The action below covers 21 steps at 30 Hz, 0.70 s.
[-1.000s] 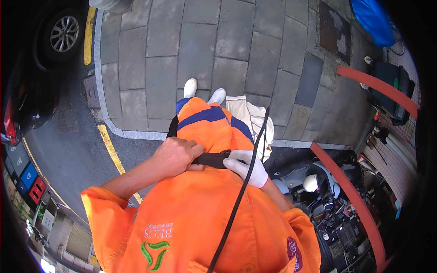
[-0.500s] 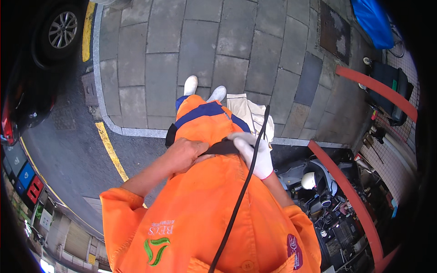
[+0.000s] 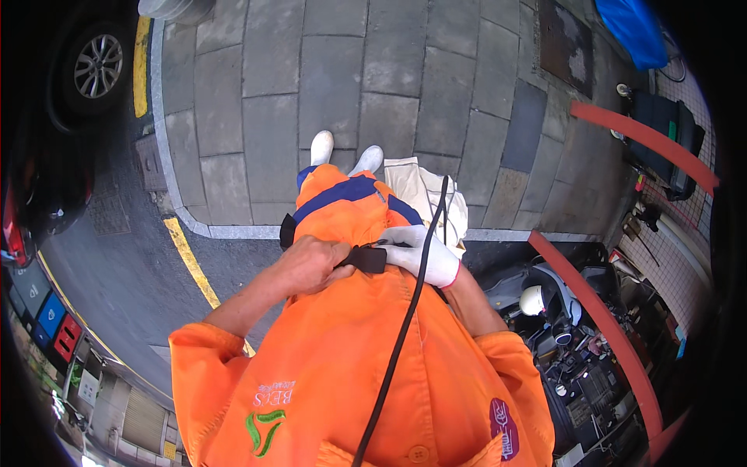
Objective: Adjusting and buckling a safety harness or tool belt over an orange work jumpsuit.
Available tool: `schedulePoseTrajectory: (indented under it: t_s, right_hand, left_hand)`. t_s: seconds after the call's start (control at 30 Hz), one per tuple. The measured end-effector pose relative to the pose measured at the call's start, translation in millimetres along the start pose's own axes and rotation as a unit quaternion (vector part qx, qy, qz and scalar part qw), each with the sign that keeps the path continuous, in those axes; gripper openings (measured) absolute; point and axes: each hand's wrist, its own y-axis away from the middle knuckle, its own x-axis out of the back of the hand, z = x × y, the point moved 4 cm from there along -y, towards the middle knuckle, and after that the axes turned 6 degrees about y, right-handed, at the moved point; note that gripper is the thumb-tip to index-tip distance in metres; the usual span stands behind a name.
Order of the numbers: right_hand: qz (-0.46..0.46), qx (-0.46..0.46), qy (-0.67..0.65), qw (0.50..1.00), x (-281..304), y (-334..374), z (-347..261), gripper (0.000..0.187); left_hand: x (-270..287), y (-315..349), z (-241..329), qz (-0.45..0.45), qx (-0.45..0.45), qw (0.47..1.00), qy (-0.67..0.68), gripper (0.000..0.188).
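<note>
At the waist of my orange work suit (image 3: 334,350), both my hands are on a black belt (image 3: 367,259). My bare left hand (image 3: 313,265) is closed round the belt on the left side of its short dark end. On the right, my right hand (image 3: 422,253), in a white glove, pinches the belt beside that end, around a small dark piece like a buckle that its fingers partly hide. A thin black cable (image 3: 401,342) hangs down across my front and passes before the gloved hand. Cream cloth (image 3: 424,191) hangs by my right leg.
White boots (image 3: 321,148) stand on grey paving (image 3: 327,70) beyond a kerb. A dark car (image 3: 47,156) is at the left. Red rails (image 3: 599,327) and a scooter with a white helmet (image 3: 532,300) are at the right. A blue cover (image 3: 634,31) lies far right.
My gloved hand has turned, with its fingers now pinching near the belt's end. The short belt end now shows between my hands. My left hand has stayed on the belt.
</note>
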Motion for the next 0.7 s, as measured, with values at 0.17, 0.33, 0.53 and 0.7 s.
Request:
schedulePoseTrajectory:
  t_s: [0.17, 0.33, 0.53, 0.7]
  right_hand:
    - [0.096, -0.032, -0.279, 0.955, 16.8, 23.8, 14.0, 0.023]
    - [0.147, 0.014, -0.151, 0.977, 21.5, 35.4, 5.9, 0.017]
    - [0.25, 0.018, -0.011, 0.968, 27.1, 34.4, -13.2, 0.024]
    - [0.331, 0.144, 0.131, 0.923, 18.1, 47.8, -13.3, 0.032]
  left_hand:
    - [-0.4, -6.5, 8.4, -0.012, 0.036, 0.999, 0.001, 0.033]
    - [-0.8, -4.3, 16.1, 0.033, 0.074, 0.996, 0.038, 0.031]
    - [-5.4, -5.7, 10.7, 0.021, 0.101, 0.994, 0.029, 0.029]
    - [-3.8, -14.5, 5.8, 0.009, 0.149, 0.974, 0.172, 0.023]
